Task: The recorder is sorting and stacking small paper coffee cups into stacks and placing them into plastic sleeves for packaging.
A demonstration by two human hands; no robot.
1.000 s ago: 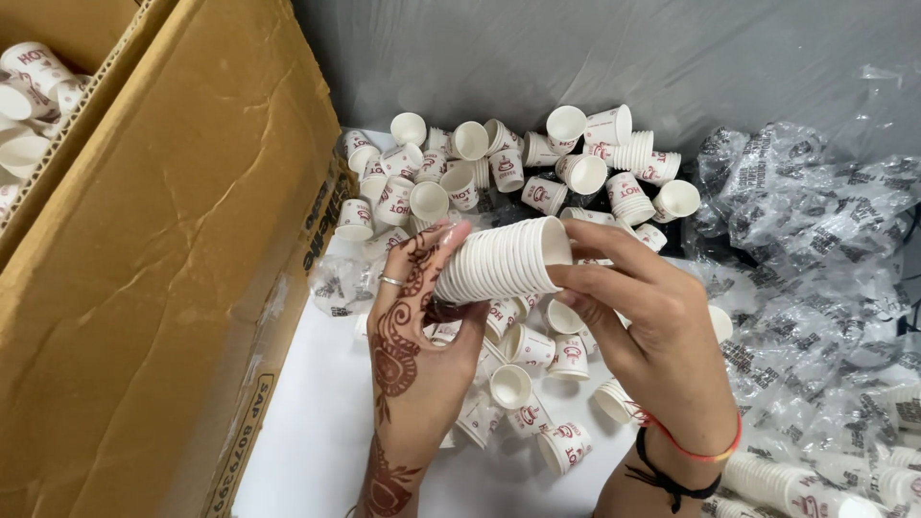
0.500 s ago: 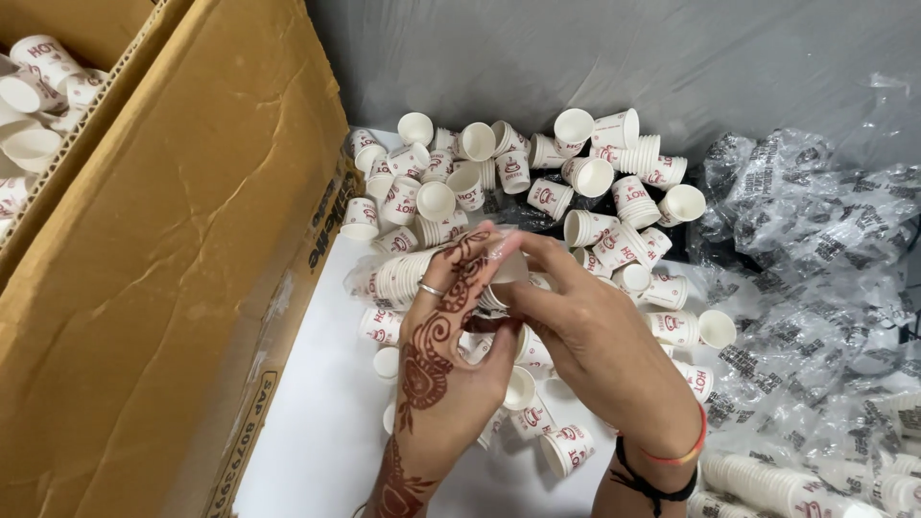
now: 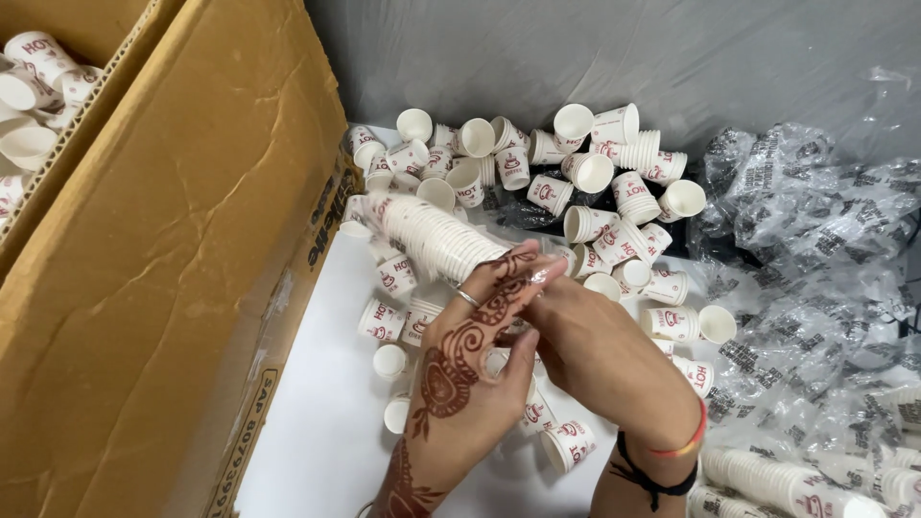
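Note:
My left hand [image 3: 470,369], patterned with dark red henna and wearing a ring, grips the near end of a long nested stack of small white paper cups [image 3: 427,233]. The stack slants up and to the left, toward the cardboard flap. My right hand [image 3: 600,350], with a red and a black band at the wrist, presses against the left hand at the same end of the stack; its fingertips are hidden behind the left fingers. Several loose white cups with red print [image 3: 576,182] lie scattered on the white table [image 3: 317,422] around both hands.
A large brown cardboard box [image 3: 182,259] fills the left side, its flap leaning over the table; more cups [image 3: 38,86] lie inside it at top left. Crumpled clear plastic wrappers [image 3: 815,278] pile up on the right, with wrapped cup stacks [image 3: 787,484] at bottom right. Grey sheeting [image 3: 576,48] runs behind.
The stack has swung from pointing right to pointing up-left toward the box. Both hands have closed together at its near end and shifted slightly left.

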